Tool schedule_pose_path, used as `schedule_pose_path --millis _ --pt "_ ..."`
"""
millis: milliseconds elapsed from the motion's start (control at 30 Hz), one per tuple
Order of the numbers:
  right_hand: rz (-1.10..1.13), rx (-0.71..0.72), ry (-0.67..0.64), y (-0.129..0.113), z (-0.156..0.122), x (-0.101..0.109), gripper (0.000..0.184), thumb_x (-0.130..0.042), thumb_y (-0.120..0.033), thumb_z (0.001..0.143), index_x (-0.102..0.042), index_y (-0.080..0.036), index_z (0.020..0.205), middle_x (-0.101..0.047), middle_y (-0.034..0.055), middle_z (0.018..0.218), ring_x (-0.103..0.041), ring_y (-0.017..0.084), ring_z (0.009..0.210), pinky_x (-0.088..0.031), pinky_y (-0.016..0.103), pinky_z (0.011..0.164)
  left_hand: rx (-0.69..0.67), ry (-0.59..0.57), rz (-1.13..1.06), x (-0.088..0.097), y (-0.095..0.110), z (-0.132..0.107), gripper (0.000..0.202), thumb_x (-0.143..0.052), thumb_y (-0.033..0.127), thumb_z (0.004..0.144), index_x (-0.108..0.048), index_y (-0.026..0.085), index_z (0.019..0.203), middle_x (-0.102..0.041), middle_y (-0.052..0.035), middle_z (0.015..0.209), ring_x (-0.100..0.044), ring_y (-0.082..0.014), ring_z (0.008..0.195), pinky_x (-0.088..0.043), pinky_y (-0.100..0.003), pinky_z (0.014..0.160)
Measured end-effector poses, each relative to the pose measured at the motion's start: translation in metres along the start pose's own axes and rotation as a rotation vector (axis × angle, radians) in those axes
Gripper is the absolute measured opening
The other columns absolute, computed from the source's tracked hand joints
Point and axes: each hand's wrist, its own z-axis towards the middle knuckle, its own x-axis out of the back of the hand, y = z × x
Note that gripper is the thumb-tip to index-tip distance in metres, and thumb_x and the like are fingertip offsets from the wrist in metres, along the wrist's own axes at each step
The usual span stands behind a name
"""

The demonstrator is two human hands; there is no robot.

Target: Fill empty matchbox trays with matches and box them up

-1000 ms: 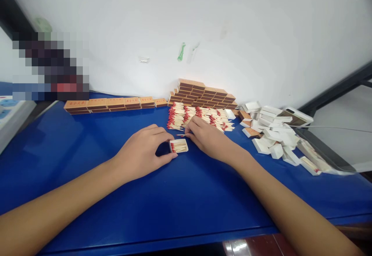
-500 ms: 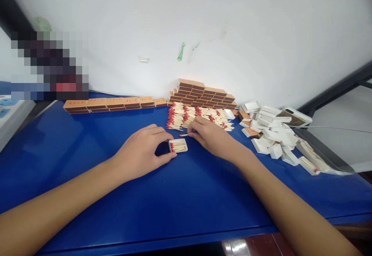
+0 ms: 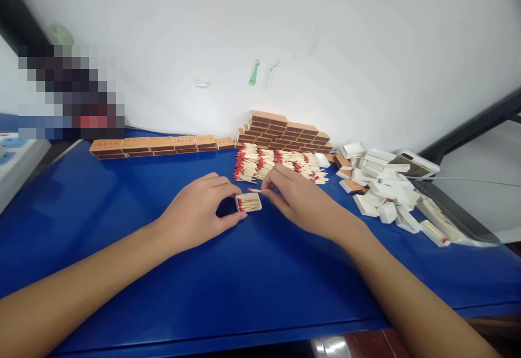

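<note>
Between thumb and fingers my left hand (image 3: 203,203) grips the left end of a small white matchbox tray (image 3: 259,207) on the table. Several red-headed matches (image 3: 248,203) lie side by side in the tray. My right hand (image 3: 291,192), fingertips closed, pinches a single match (image 3: 254,190) just above the tray's far side, its red head pointing left. Behind my right hand spreads a broad heap of loose matches (image 3: 264,162), partly hidden by that hand.
Closed matchboxes (image 3: 280,130) are stacked against the wall, with a row of matchboxes (image 3: 163,144) running left. On the right lies a pile of white trays (image 3: 380,184), near a phone (image 3: 417,164) and a dark flat object (image 3: 456,211). A power strip (image 3: 16,157) sits far left.
My right hand has shifted slightly left with the match, bringing it nearer the tray. My left hand stays on the tray, almost still.
</note>
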Motion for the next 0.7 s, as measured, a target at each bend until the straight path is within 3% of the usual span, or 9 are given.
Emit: schedule_pose_path --millis 300,467,567,700 --pt "-0.07 0.069 -0.068 -0.02 0.0 -0.006 0.013 -0.049 -0.015 0.109 -0.06 -0.019 0.103 -0.063 0.009 0.104 -0.061 0.022 0.088 -0.049 0.035 0.075 0.012 -0.006 0.012 -0.001 -0.002 -0.002 0.026 -0.076 0.039 0.095 -0.075 0.02 0.113 -0.078 -0.0046 0.111 -0.069 -0.0262 0.105 -0.058 -0.042 0.093" --pt "0.111 -0.001 0.044 -0.002 0.006 -0.013 0.007 -0.059 -0.017 0.105 -0.062 -0.022 0.101 -0.065 0.0057 0.1 -0.063 0.021 0.09 -0.049 0.034 0.078 0.013 -0.007 -0.004 0.0 0.0 -0.001 0.026 -0.077 0.04 0.095 -0.075 0.02 0.112 -0.078 -0.0044 0.111 -0.069 -0.0259 0.105 -0.058 -0.041 0.094" --pt "0.073 -0.026 0.178 0.014 0.015 -0.022 0.004 -0.063 -0.021 0.104 -0.065 -0.023 0.101 -0.066 0.0068 0.097 -0.062 0.024 0.092 -0.049 0.037 0.08 0.012 -0.013 -0.008 0.001 0.001 -0.001 0.025 -0.076 0.04 0.095 -0.075 0.021 0.112 -0.078 -0.0044 0.111 -0.07 -0.0261 0.104 -0.057 -0.041 0.093" --pt "-0.004 -0.004 0.201 0.025 0.025 -0.035 0.003 -0.067 -0.021 0.103 -0.066 -0.023 0.101 -0.066 0.009 0.099 -0.06 0.027 0.098 -0.049 0.041 0.087 0.017 -0.012 -0.008 0.0 0.001 -0.001 0.027 -0.077 0.041 0.095 -0.075 0.021 0.113 -0.078 -0.0045 0.112 -0.069 -0.0264 0.104 -0.057 -0.041 0.092"
